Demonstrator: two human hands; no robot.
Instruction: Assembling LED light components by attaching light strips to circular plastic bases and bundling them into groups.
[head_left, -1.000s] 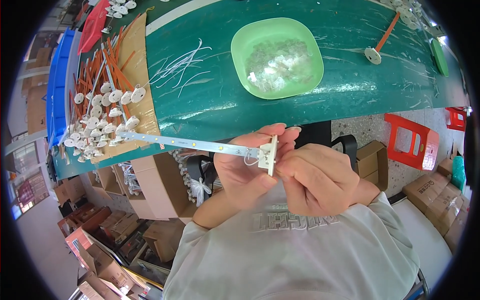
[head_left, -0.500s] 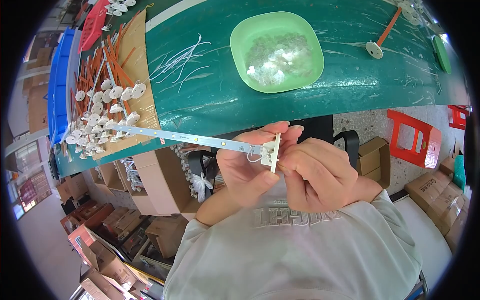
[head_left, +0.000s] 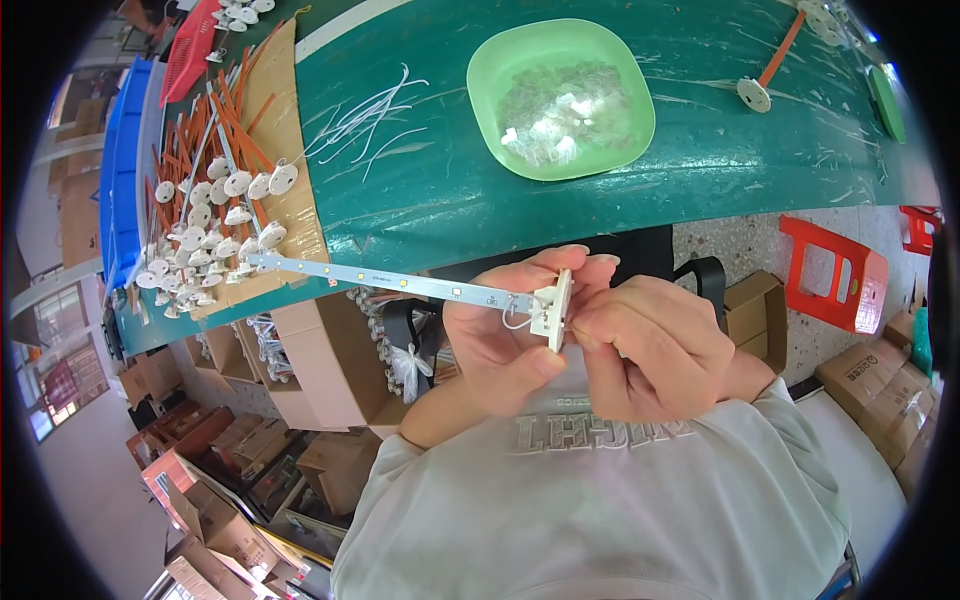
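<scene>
While our left hand pinches the white cap between thumb and fingers, our right hand is drawn closed at the cap's outer face; what it grips, if anything, we cannot tell. Cap and light strip look joined, with a loose wire looping beside the joint, so we judge the handwork there unfinished. We hold the cap just off the near edge of the table. The strip reaches left toward the heap of capped strips, leaving less room there than rightward, past the green bowl.
</scene>
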